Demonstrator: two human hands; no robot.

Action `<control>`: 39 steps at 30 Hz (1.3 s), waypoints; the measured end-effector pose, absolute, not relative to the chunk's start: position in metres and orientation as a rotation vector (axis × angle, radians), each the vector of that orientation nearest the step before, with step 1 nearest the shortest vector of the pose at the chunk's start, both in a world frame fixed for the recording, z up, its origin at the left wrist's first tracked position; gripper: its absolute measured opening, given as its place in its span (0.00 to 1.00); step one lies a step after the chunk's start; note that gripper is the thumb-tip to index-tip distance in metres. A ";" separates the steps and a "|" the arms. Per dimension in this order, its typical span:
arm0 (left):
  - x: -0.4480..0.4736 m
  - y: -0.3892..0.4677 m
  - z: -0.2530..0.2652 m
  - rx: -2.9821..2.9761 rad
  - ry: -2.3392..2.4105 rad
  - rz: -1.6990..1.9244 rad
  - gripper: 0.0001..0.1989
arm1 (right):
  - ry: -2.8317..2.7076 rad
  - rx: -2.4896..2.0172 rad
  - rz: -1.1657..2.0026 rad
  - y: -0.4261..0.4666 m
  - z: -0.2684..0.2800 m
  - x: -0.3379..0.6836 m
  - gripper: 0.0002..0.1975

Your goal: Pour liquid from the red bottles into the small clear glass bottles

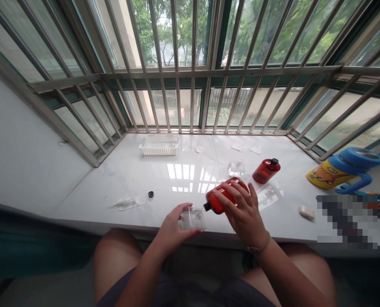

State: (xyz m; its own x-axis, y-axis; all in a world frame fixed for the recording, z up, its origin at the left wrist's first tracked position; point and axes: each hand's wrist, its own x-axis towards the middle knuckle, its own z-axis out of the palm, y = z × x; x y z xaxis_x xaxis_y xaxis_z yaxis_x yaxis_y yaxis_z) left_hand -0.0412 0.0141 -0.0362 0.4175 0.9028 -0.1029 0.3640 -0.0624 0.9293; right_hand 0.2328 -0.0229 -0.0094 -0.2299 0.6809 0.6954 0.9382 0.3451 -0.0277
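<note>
My right hand [243, 207] is wrapped round a red bottle [218, 199] with a black neck. The bottle is tipped, its neck pointing down and left toward a small clear box [194, 219]. Fingers and thumb of my left hand [176, 226] grip that box near the front edge of the sill. Something clear shows inside the box, but I cannot tell what. A black cap [151, 195] lies on the sill to the left. Behind my right hand stands a second red bottle [266, 171] with its black cap on, beside another clear box [236, 168].
A white perforated basket [159, 146] sits at the back left of the white sill [94, 187]. Crumpled clear plastic [128, 204] lies at left. To the right are a blue and yellow flask [340, 170] and a pale small block [306, 212]. Metal bars [209, 73] line the windows.
</note>
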 end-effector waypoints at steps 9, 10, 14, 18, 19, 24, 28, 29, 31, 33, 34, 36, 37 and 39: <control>-0.041 0.014 -0.037 1.642 1.123 0.679 0.39 | -1.996 -1.399 -0.541 -0.022 -0.007 0.233 0.28; -0.042 0.014 -0.037 1.643 1.122 0.680 0.39 | -1.997 -1.399 -0.541 -0.022 -0.006 0.233 0.28; -0.042 0.014 -0.037 1.644 1.116 0.674 0.38 | -1.999 -1.393 -0.547 -0.022 -0.005 0.233 0.30; -0.041 0.013 -0.036 1.633 1.118 0.668 0.38 | -2.005 -1.399 -0.557 -0.022 -0.005 0.233 0.31; -0.041 0.013 -0.035 1.631 1.119 0.667 0.38 | -2.005 -1.399 -0.561 -0.022 -0.004 0.233 0.31; -0.041 0.014 -0.035 1.632 1.131 0.661 0.38 | -2.003 -1.398 -0.565 -0.021 -0.003 0.232 0.29; -0.041 0.014 -0.034 1.638 1.131 0.660 0.38 | -1.997 -1.383 -0.561 -0.020 -0.002 0.231 0.28; -0.041 0.014 -0.035 1.639 1.131 0.659 0.38 | -1.996 -1.379 -0.560 -0.020 -0.002 0.231 0.28; -0.041 0.013 -0.035 1.640 1.131 0.659 0.38 | -1.995 -1.373 -0.559 -0.020 -0.002 0.231 0.28; -0.041 0.014 -0.035 1.641 1.129 0.663 0.38 | -1.996 -1.370 -0.558 -0.020 -0.002 0.231 0.28; -0.041 0.014 -0.035 1.641 1.127 0.666 0.38 | -1.997 -1.367 -0.558 -0.020 -0.002 0.231 0.28; -0.041 0.014 -0.036 1.642 1.127 0.673 0.38 | -1.997 -1.362 -0.560 -0.020 -0.002 0.231 0.28; -0.041 0.014 -0.036 1.642 1.126 0.677 0.38 | -1.997 -1.362 -0.562 -0.020 -0.002 0.231 0.28; -0.041 0.014 -0.037 1.640 1.124 0.685 0.38 | -1.994 -1.363 -0.566 -0.019 -0.002 0.231 0.28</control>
